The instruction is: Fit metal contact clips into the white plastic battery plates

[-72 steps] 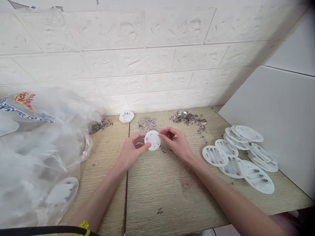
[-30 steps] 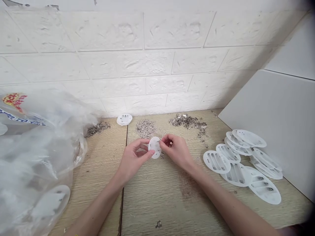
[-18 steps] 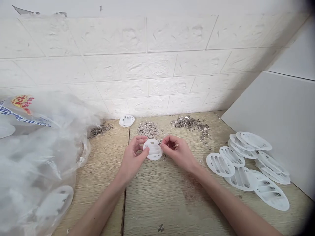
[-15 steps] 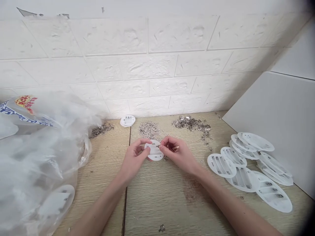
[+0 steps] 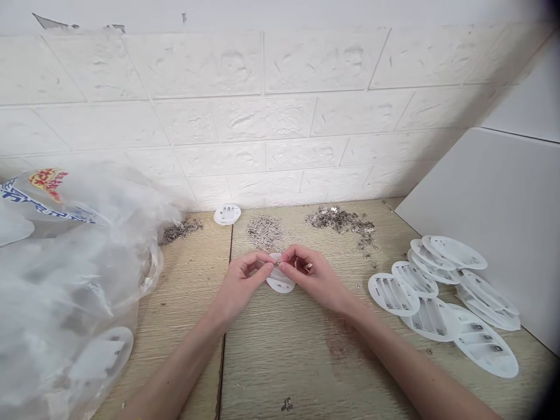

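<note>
A white round plastic piece (image 5: 281, 283) lies under my fingertips at the middle of the table. My left hand (image 5: 245, 281) is closed in a pinch at the piece's upper part. My right hand (image 5: 311, 274) pinches from the other side, its fingertips almost meeting the left ones. Something tiny shows between the fingertips, too small to name. Just behind the hands is a pile of small light metal parts (image 5: 265, 232), and a darker pile of metal parts (image 5: 335, 219) lies to its right.
Several white round pieces (image 5: 394, 294) lie overlapped at the right, beside a grey panel (image 5: 490, 204). A clear plastic bag (image 5: 79, 262) fills the left. Another white piece (image 5: 227, 214) and dark metal bits (image 5: 181, 230) sit near the wall.
My left fingertips have moved right, close to my right ones, which have shifted slightly left. The white piece sits a little lower and further right, its upper part now more covered by the fingers.
</note>
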A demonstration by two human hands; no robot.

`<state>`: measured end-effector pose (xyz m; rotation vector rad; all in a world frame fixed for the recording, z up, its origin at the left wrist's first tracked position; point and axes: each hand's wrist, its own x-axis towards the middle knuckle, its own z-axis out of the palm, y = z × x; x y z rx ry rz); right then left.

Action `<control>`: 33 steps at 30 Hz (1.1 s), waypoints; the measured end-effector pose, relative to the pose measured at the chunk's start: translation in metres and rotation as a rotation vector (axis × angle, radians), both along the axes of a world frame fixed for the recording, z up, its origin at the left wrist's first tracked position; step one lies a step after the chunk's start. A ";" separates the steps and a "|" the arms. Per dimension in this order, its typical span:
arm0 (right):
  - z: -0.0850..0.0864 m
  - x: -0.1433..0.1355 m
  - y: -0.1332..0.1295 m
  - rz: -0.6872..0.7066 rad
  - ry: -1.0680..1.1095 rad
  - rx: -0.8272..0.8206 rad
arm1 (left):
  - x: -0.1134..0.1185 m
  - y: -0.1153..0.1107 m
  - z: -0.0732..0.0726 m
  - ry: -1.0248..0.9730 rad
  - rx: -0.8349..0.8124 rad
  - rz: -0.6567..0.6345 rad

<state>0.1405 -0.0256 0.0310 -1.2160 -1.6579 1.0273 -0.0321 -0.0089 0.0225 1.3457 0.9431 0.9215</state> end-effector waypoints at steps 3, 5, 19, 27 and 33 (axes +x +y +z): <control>0.000 0.001 0.000 0.014 -0.007 -0.007 | 0.000 0.001 -0.002 -0.004 0.015 -0.018; 0.001 0.002 0.001 0.033 -0.013 -0.014 | 0.000 0.001 -0.002 0.000 0.026 -0.025; 0.004 0.011 0.002 0.159 -0.089 -0.009 | -0.002 0.004 -0.003 0.001 0.030 -0.082; -0.001 0.011 0.003 0.099 -0.125 0.000 | 0.001 0.004 -0.006 0.072 0.045 -0.021; -0.001 0.009 0.000 0.071 -0.139 -0.011 | 0.002 0.002 -0.005 0.114 0.068 -0.013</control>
